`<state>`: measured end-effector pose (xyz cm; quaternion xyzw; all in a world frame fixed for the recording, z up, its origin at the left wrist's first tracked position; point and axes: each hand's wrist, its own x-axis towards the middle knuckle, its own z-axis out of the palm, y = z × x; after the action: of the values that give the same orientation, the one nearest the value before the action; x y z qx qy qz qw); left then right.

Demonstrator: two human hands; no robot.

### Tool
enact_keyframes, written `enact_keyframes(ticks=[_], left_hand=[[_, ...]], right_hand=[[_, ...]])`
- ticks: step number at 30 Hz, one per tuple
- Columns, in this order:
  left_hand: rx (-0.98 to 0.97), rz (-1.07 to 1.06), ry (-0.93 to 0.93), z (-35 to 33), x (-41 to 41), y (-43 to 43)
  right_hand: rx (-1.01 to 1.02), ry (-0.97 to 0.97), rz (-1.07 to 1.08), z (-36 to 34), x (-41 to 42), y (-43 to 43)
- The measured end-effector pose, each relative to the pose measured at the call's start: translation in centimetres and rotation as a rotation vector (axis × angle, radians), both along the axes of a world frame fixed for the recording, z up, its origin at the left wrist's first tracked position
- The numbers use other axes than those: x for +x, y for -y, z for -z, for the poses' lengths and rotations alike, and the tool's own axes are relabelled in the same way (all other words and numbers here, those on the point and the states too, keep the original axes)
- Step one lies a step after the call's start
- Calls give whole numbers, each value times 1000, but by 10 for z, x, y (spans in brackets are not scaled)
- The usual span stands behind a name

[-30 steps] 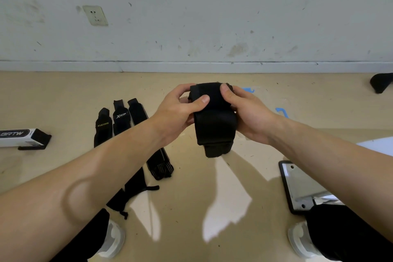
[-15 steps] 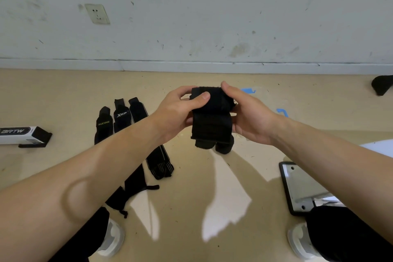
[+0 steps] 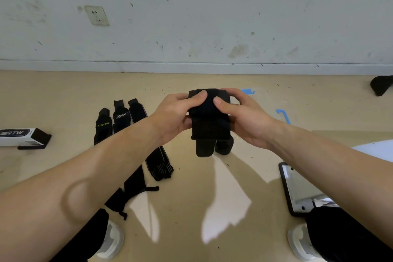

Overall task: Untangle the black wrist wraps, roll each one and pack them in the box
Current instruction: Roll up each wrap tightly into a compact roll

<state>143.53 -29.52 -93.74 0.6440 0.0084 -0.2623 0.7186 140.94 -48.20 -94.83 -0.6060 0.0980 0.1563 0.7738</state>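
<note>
Head view: the only view there is.
Left hand: the left hand (image 3: pixel 176 117) grips the left side of the held wrap (image 3: pixel 209 121). Its thumb lies on the front and its fingers curl behind.
Right hand: the right hand (image 3: pixel 248 119) grips the right side the same way. The two thumbs sit close together near the top.
Held wrap: it is up in the air in the middle of the picture, above the floor (image 3: pixel 191 187). The top is a fat black bundle. Two loose ends (image 3: pixel 204 149) hang down at 6 o'clock from the hands.
What changed: a second ago the wrap hung as one wide strip with one tab at the bottom. Now two ends show below. The thumbs have slid nearer to each other.
What it means: I think this wrap is being rolled, and the roll is not done yet.
Other wraps: three flat wraps (image 3: pixel 121 117) lie side by side on the floor at 9 o'clock from the hands. They are not rolled yet, and they have not moved.
Box: a white and black box (image 3: pixel 23 137) lies far off at 9 o'clock, at the edge of the picture. I think this is the box to pack. I cannot tell if anything is inside.
Other things: a dark flat shiny thing (image 3: pixel 297 187) lies at 4 o'clock. A wall socket (image 3: pixel 96 15) is up at 11 o'clock.
</note>
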Motion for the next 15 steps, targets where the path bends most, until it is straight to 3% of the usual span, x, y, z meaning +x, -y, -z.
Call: enact_keyframes(ticks=[6,15], left_hand=[[-91,-212,-60,-2,1,3],[-130,-380,-102,-2,2,5]], right_hand=[[-283,-65,-107,9,0,-1],[-276,-41,-84,1,-5,-7]])
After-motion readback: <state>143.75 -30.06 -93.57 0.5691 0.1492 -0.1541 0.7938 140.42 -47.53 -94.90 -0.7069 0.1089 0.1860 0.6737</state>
